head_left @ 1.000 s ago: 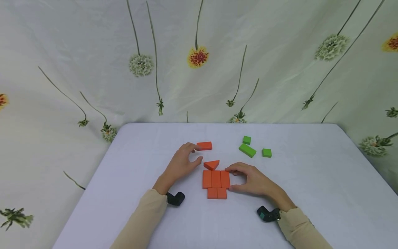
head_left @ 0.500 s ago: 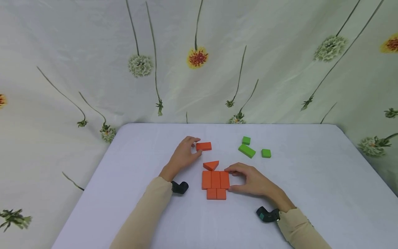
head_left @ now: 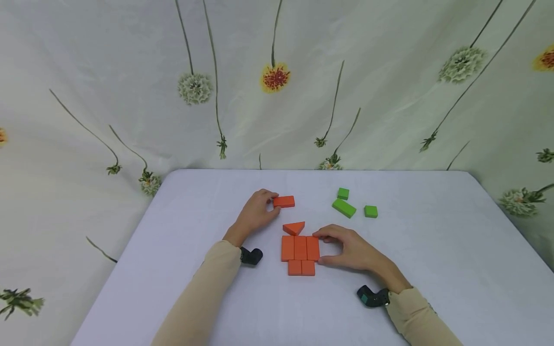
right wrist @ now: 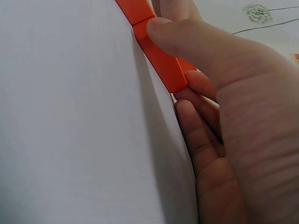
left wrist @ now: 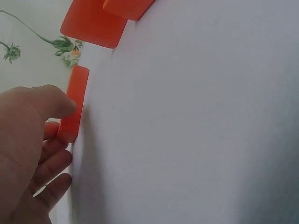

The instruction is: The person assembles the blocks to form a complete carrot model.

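Observation:
My left hand [head_left: 255, 212] is at the left end of a loose orange rectangular block [head_left: 284, 201]. In the left wrist view the thumb lies on that block's near face [left wrist: 77, 100], with the fingers behind it. Three upright orange blocks [head_left: 300, 248] lie side by side, with two smaller orange blocks [head_left: 301, 267] below them. An orange triangular block [head_left: 294, 228] sits just above the row, one corner pointing down at it. My right hand [head_left: 352, 250] holds the rightmost orange block [head_left: 313, 248] between thumb and index finger at its near and far ends.
Toward the back right lie a long green block [head_left: 344, 208] and two small green blocks, one near it [head_left: 343, 193] and one farther right [head_left: 371, 211]. The white table [head_left: 433, 250] ends at a flower-patterned cloth [head_left: 389, 120] behind.
My left hand has moved away from me to the loose orange block and now pinches its left end. The right hand stays at the row of blocks.

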The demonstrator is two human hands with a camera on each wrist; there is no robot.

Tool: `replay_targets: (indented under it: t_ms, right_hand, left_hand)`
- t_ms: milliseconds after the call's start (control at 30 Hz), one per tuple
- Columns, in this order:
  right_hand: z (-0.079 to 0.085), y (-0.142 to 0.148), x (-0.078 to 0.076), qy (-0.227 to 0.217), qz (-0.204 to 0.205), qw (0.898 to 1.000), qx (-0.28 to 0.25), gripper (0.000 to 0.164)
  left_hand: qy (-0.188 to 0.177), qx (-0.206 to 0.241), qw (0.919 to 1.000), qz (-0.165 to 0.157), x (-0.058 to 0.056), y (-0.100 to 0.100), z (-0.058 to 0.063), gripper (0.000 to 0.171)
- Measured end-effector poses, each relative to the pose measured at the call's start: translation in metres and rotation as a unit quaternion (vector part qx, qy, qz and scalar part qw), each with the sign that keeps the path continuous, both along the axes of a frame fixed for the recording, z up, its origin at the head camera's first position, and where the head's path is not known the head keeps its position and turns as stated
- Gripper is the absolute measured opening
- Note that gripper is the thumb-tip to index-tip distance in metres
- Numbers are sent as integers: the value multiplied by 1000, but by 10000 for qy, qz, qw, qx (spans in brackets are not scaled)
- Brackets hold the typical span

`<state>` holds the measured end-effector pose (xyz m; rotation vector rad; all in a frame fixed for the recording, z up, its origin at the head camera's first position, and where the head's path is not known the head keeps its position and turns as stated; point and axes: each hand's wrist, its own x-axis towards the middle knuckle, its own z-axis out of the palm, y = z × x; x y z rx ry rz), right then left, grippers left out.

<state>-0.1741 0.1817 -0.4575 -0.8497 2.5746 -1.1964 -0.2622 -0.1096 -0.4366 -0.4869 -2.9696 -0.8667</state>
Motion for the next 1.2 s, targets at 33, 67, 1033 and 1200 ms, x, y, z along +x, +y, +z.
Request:
replay_targets:
  t_ms: [33, 67, 1033, 1200]
  right_hand:
    - [0, 0, 0, 2, 4, 10000, -8, 56]
    - [-1, 0, 0, 6, 8, 10000, -18, 56]
    - [2, -1, 1, -46, -25, 10000, 2, 56]
    - [2, -1, 1, -16, -37, 10000, 19, 56]
  left_hand:
    - [9, -9, 10000, -7, 0, 0, 0, 43]
    - [21, -16, 10000, -14, 0, 0, 0, 43]
    - [489, 223, 9985, -34, 11, -8, -1, 33]
    - [536, 362, 9979, -94, 13, -12, 1, 33]
